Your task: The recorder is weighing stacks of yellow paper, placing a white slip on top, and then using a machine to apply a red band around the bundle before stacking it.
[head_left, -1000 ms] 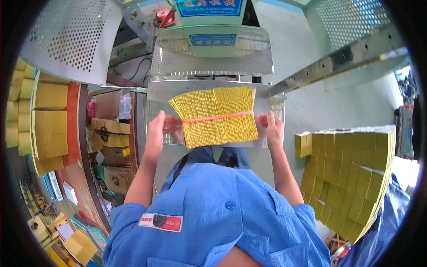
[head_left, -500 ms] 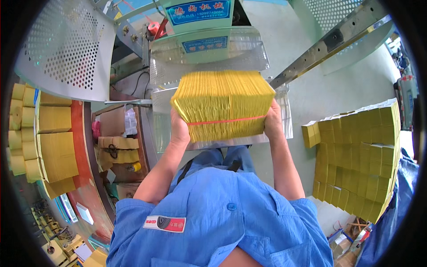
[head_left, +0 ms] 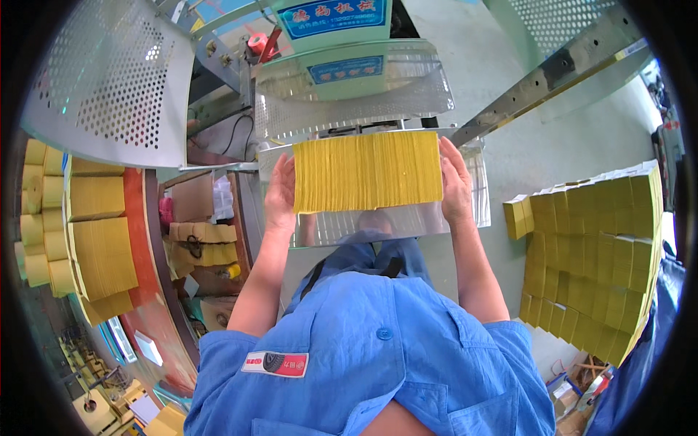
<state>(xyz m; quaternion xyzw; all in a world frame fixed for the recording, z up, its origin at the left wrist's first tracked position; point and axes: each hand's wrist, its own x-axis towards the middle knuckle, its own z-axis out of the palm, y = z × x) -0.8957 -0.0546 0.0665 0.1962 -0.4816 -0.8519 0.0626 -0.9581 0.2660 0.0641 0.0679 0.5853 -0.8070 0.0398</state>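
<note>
A long bundle of yellow paper sheets lies over the shiny metal table of the machine in front of me, sheet edges facing up. My left hand is pressed along its left end, fingers pointing away from me. At the right end, my right hand presses in the same way, thumb and fingers against the sheets. The bundle is squeezed between both hands. Whether its underside rests on the metal cannot be made out.
Behind the table stands a clear perforated guard. A steel bar slants at the right, above a large block of stacked yellow bundles. At the left, more yellow bundles stand on a red bench beside a shelf.
The bundle has been lowered toward the metal table and tipped, so its red-banded side no longer shows. Both hands stay at its ends, fingers now visible along them.
</note>
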